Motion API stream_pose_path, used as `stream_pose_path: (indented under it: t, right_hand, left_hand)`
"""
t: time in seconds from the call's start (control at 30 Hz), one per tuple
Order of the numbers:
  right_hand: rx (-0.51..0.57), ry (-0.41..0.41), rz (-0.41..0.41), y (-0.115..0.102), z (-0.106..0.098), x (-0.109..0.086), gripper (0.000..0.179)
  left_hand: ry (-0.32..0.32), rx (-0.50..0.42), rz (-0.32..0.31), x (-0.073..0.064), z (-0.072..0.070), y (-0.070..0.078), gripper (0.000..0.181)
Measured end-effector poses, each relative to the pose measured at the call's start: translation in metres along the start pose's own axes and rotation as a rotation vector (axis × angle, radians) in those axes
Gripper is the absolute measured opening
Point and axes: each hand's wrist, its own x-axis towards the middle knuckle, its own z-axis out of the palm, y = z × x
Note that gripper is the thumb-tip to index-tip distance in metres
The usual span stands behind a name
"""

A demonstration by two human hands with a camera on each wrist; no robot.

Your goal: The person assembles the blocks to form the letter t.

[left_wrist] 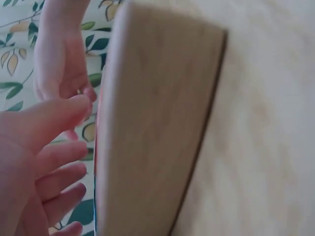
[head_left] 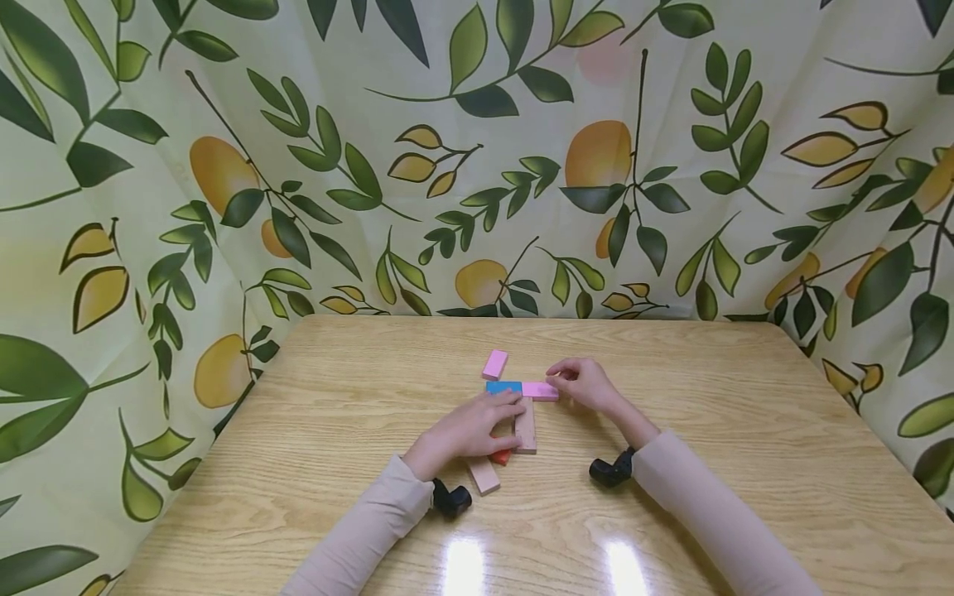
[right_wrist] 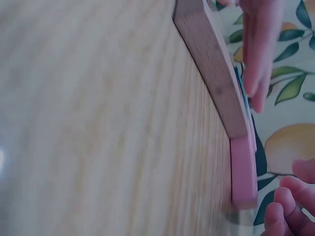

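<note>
My left hand (head_left: 477,426) hovers over the left side of a small group of blocks, its fingers spread and loosely bent with nothing held. Below its fingertips lie a blue block (head_left: 501,386), a plain wooden block (head_left: 525,430) and a red block (head_left: 502,457), partly hidden. The wooden block (left_wrist: 157,123) looms large in the left wrist view. A pink block (head_left: 538,391) continues the line right of the blue one. Beside its right end is my right hand (head_left: 585,383), fingers loosely bent; in the right wrist view a gap separates them from the pink block (right_wrist: 243,172).
Another pink block (head_left: 495,364) lies behind the blue one. A pale wooden block (head_left: 484,477) sits near the left wrist. Black wrist cameras (head_left: 452,500) hang beneath both sleeves. A leaf-patterned cloth (head_left: 477,165) stands behind the wooden table (head_left: 358,372).
</note>
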Motion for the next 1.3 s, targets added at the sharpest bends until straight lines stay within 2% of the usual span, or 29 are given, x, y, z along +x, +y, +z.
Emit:
stream_pose_path:
  t: [0.13, 0.3, 0.4, 0.53, 0.67, 0.9, 1.07, 1.23, 1.3]
  right_hand:
    - [0.000, -0.013, -0.029, -0.006, 0.002, -0.006, 0.024]
    - [-0.040, -0.027, -0.072, -0.014, 0.006, -0.015, 0.023]
    - [-0.082, -0.038, -0.138, -0.018, 0.008, -0.019, 0.023]
    - [-0.107, -0.064, -0.172, -0.022, 0.010, -0.024, 0.024]
    - [-0.125, -0.080, -0.165, -0.025, 0.011, -0.027, 0.025]
    - [-0.104, -0.108, -0.146, -0.027, 0.012, -0.032, 0.029]
    - [-0.144, -0.127, -0.220, -0.027, 0.015, -0.034, 0.029]
    - [-0.194, -0.166, -0.255, -0.031, 0.017, -0.038, 0.034]
    - [-0.227, -0.174, -0.282, -0.032, 0.018, -0.039, 0.036]
  left_hand:
    - [0.068, -0.029, 0.026, 0.001, -0.002, -0.008, 0.048]
    - [0.154, -0.105, 0.013, 0.003, -0.005, -0.018, 0.038]
    - [0.212, -0.162, -0.014, 0.005, -0.005, -0.023, 0.033]
    - [0.266, -0.223, -0.078, 0.008, -0.004, -0.030, 0.029]
    - [0.302, -0.297, -0.138, 0.010, -0.006, -0.035, 0.030]
    - [0.318, -0.384, -0.188, 0.011, -0.011, -0.040, 0.028]
    - [0.342, -0.482, -0.254, 0.016, -0.009, -0.045, 0.028]
    - [0.385, -0.550, -0.273, 0.022, -0.008, -0.053, 0.028]
    - [0.405, -0.548, -0.273, 0.024, -0.008, -0.055, 0.028]
